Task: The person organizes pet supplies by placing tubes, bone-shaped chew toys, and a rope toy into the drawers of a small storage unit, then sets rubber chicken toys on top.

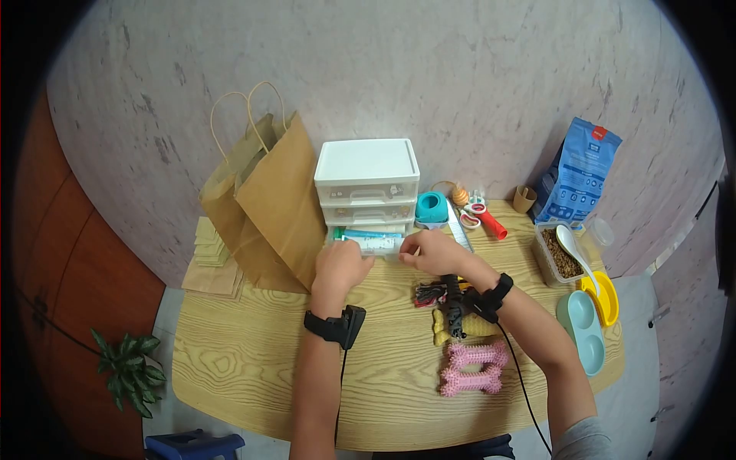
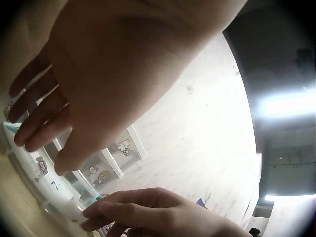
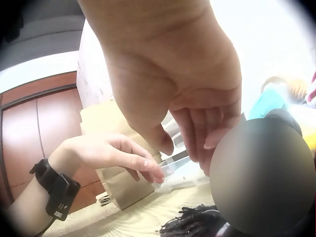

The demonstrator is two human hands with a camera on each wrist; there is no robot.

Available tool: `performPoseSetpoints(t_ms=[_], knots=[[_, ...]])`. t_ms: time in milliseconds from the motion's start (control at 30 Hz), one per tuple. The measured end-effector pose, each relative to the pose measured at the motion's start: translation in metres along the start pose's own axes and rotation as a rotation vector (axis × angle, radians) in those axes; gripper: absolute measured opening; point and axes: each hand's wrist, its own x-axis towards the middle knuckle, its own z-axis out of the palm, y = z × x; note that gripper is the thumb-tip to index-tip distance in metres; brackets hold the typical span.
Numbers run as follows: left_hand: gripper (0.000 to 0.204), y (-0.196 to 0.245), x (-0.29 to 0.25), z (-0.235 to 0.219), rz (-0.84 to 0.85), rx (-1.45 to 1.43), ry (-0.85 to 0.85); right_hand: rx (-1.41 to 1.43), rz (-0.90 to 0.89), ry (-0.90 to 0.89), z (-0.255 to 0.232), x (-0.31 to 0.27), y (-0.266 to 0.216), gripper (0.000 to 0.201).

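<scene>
A small white drawer unit (image 1: 368, 161) stands against the wall, its bottom drawer (image 2: 43, 170) pulled out. Inside that drawer lie white and blue packages (image 1: 376, 244). My left hand (image 1: 343, 267) is at the drawer's left side; in the left wrist view its fingers reach, fairly straight, over the top of the drawer front. On the other side, my right hand (image 1: 438, 254) has its fingertips right by the drawer's right end. The right wrist view shows those fingers (image 3: 195, 133) loosely bent, with the thumb apart from them and nothing gripped.
A brown paper bag (image 1: 277, 207) stands left of the drawers. Pink bone toys (image 1: 474, 368) and a dark rope toy (image 1: 454, 307) lie near the right forearm. Farther right are a kibble box (image 1: 546, 264), a blue bag (image 1: 579, 172) and a double bowl (image 1: 580, 330).
</scene>
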Motion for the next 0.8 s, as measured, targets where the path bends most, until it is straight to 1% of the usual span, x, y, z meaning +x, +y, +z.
performPoseSetpoints(t_ms=[33, 100, 133, 200, 233, 300, 333, 400, 433, 500, 533, 600, 633, 700, 733, 800], knots=[[0.037, 0.0, -0.001, -0.004, 0.0, 0.0, 0.001, 0.0, -0.001, 0.0, 0.001, 0.0, 0.001, 0.029], [0.042, 0.001, -0.005, -0.015, -0.039, 0.0, -0.06, 0.022, -0.069, 0.01, 0.006, 0.003, 0.005, 0.034], [0.042, -0.006, -0.001, -0.008, -0.04, 0.002, -0.061, 0.024, -0.07, 0.01, 0.009, 0.005, 0.007, 0.034], [0.049, -0.024, 0.01, 0.019, 0.062, -0.033, 0.07, 0.037, -0.004, 0.148, 0.016, 0.011, 0.012, 0.038], [0.049, -0.026, 0.011, 0.024, 0.061, -0.034, 0.07, 0.037, -0.004, 0.147, 0.02, 0.015, 0.018, 0.038], [0.055, -0.03, 0.014, 0.033, 0.05, -0.067, 0.149, 0.001, -0.062, 0.245, 0.024, 0.021, 0.032, 0.039], [0.055, -0.029, 0.013, 0.03, 0.049, -0.068, 0.15, 0.0, -0.063, 0.244, 0.019, 0.019, 0.031, 0.039], [0.052, -0.029, 0.012, 0.022, -0.038, -0.04, 0.098, -0.008, 0.064, 0.163, 0.008, 0.018, 0.027, 0.043], [0.052, -0.027, 0.01, 0.015, -0.041, -0.039, 0.098, -0.007, 0.062, 0.161, 0.003, 0.018, 0.023, 0.043], [0.045, -0.021, 0.008, 0.004, -0.159, -0.165, 0.179, 0.072, 0.233, 0.196, -0.005, 0.017, 0.018, 0.05], [0.045, -0.024, 0.012, 0.009, -0.159, -0.164, 0.177, 0.073, 0.235, 0.195, -0.005, 0.018, 0.021, 0.05], [0.034, -0.035, 0.022, 0.021, 0.045, -0.253, 0.503, 0.084, 0.188, 0.37, 0.0, 0.024, 0.029, 0.057], [0.034, -0.034, 0.022, 0.018, 0.044, -0.253, 0.503, 0.084, 0.187, 0.369, 0.0, 0.025, 0.031, 0.057], [0.025, -0.032, 0.022, 0.011, 0.106, -0.567, 0.398, 0.15, 0.071, 0.324, 0.001, 0.028, 0.035, 0.061], [0.025, -0.032, 0.022, 0.008, 0.105, -0.566, 0.397, 0.15, 0.071, 0.323, 0.0, 0.026, 0.033, 0.061], [0.021, -0.032, 0.019, 0.001, 0.087, -0.645, 0.311, 0.135, 0.059, 0.299, -0.003, 0.022, 0.027, 0.062]])
